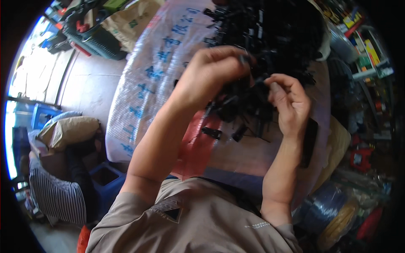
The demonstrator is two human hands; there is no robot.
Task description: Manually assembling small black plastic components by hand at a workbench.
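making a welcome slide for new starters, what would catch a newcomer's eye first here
Probably the big heap of small black parts at top centre, with the person's bare left grip and bare right grip at its near side. Next might come the whitish woven-plastic sheet with blue markings left of the heap, then the red band between the forearms.
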